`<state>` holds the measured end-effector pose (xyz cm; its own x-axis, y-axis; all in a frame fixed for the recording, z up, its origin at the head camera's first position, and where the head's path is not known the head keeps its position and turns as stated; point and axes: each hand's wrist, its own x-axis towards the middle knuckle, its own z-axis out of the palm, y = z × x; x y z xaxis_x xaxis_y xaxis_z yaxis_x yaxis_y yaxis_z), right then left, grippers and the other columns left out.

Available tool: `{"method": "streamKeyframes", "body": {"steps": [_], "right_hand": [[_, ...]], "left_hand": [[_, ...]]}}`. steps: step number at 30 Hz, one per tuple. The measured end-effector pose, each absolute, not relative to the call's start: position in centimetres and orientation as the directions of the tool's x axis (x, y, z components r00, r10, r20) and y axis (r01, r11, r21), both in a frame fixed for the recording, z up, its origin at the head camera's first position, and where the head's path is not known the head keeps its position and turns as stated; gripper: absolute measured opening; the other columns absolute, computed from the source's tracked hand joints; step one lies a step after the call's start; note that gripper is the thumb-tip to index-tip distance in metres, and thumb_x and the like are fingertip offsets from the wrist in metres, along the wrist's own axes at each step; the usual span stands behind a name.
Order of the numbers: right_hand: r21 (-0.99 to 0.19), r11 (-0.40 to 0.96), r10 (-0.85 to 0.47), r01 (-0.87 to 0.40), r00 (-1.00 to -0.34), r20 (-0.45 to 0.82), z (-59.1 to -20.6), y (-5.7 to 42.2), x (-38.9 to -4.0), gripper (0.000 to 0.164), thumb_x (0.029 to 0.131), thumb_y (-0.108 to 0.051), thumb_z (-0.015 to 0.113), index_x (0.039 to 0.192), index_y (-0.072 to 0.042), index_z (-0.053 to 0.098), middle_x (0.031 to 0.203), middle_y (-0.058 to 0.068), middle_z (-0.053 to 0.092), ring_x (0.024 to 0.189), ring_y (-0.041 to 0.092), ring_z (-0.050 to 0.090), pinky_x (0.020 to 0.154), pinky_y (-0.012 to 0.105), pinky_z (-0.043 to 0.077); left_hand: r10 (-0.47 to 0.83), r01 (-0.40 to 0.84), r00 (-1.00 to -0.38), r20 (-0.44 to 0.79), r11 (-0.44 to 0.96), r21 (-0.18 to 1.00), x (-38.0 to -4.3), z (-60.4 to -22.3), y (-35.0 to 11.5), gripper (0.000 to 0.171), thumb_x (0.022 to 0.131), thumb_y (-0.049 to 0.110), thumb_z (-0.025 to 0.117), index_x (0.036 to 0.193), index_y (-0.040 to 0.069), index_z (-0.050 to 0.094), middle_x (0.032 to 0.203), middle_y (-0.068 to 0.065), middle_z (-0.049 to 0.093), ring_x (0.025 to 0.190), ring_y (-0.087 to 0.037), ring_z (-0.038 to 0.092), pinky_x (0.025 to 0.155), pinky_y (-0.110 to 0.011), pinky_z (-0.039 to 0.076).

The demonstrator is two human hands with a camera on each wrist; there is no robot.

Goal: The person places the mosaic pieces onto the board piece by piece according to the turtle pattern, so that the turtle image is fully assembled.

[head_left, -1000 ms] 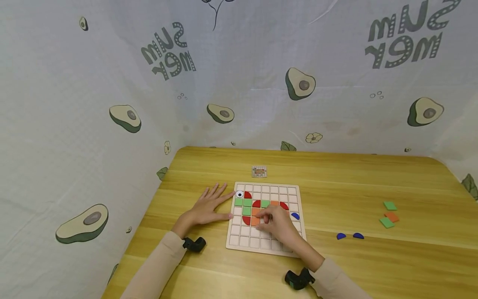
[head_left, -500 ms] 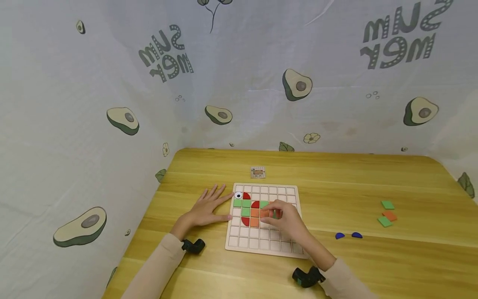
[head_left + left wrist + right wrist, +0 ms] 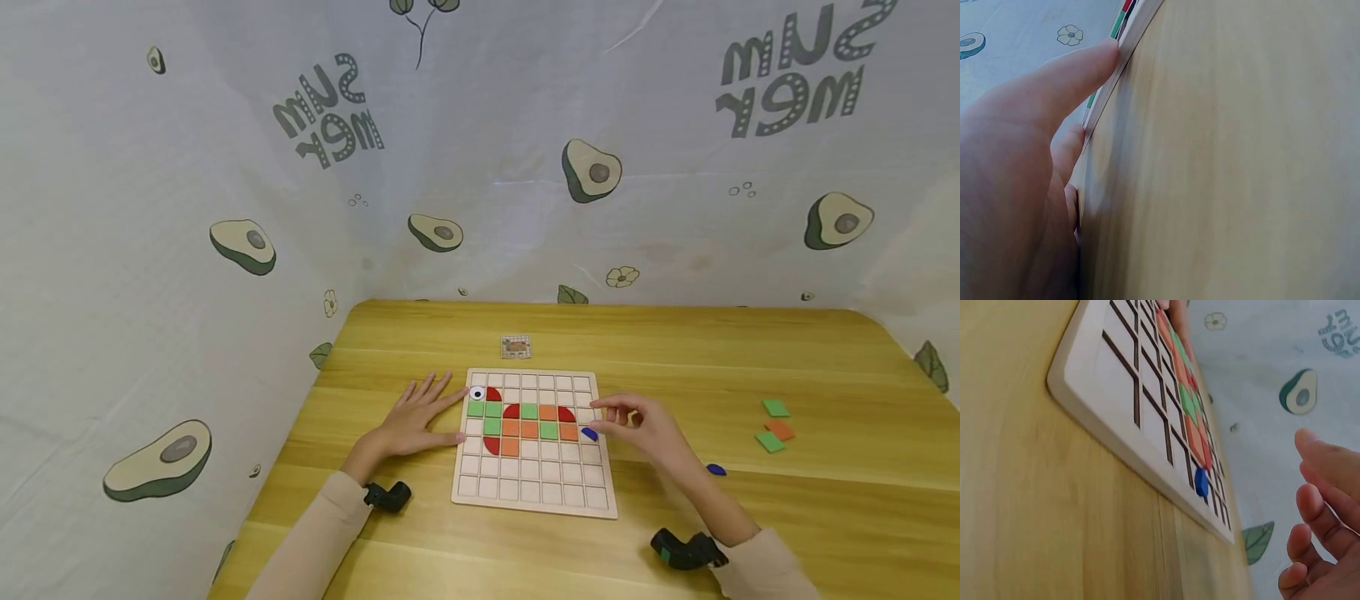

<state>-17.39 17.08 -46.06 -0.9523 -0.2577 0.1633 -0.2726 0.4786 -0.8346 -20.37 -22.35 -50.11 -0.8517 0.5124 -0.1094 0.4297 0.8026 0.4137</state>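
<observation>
The left hand [image 3: 415, 421] lies flat on the table [image 3: 750, 517], fingers spread and straight, holding nothing; its fingertips [image 3: 1107, 53] press against the left edge of the white grid board [image 3: 534, 492]. The right hand [image 3: 648, 425] hovers just past the board's right edge, fingers loosely curved and apart, with nothing between them as far as the head view and the right wrist view show.

Just beside the right hand's fingertips, a blue half-round piece [image 3: 589, 433] sits on the board near its right edge. Farther towards the left hand, green, orange and red tiles [image 3: 529, 428] fill a patch in the upper middle of the grid, and a small eye piece [image 3: 477, 392] sits close to the left hand's fingertips.

Beyond the right wrist, another blue piece [image 3: 716, 469] lies on the table. Well to the right of that hand rest two green tiles and an orange one [image 3: 772, 425]. A small card [image 3: 515, 347] lies beyond the board's far edge.
</observation>
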Motion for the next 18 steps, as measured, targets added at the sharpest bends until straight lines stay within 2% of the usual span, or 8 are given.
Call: {"method": "streamKeyframes", "body": {"steps": [7,13,18], "right_hand": [[-0.804,0.523,-0.214,-0.282,-0.957,0.196,-46.0,22.0,-17.2,0.028,0.089,-0.011,0.077,0.112,0.002,0.072,0.078,-0.001,0.055,0.067,0.013,0.044,0.054,0.027,0.034],[-0.825,0.498,-0.175,-0.268,-0.963,0.207,-46.6,26.7,-16.8,0.026,0.09,-0.004,0.074,0.113,0.007,0.069,0.076,-0.001,0.055,0.063,0.014,0.043,0.051,0.03,0.032],[-0.804,0.559,-0.13,-0.204,-0.979,0.158,-46.9,30.0,-16.3,0.031,0.092,-0.01,0.074,0.117,0.007,0.068,0.078,-0.003,0.056,0.065,0.013,0.045,0.051,0.029,0.034]], "left_hand": [[0.511,0.425,-0.852,-0.116,0.803,0.417,-20.4,-50.1,-22.3,0.081,0.093,0.067,0.053,0.16,0.034,0.022,0.167,-0.005,0.002,0.152,-0.029,-0.006,0.119,-0.054,-0.005],[0.504,0.421,-0.856,-0.116,0.809,0.409,-20.4,-50.1,-22.3,0.082,0.092,0.069,0.052,0.16,0.035,0.021,0.167,-0.004,0.002,0.152,-0.029,-0.006,0.119,-0.054,-0.005],[0.499,0.415,-0.856,-0.136,0.819,0.395,-20.5,-50.1,-22.3,0.083,0.091,0.072,0.049,0.16,0.038,0.018,0.167,-0.002,0.0,0.152,-0.027,-0.008,0.119,-0.052,-0.006]]}}
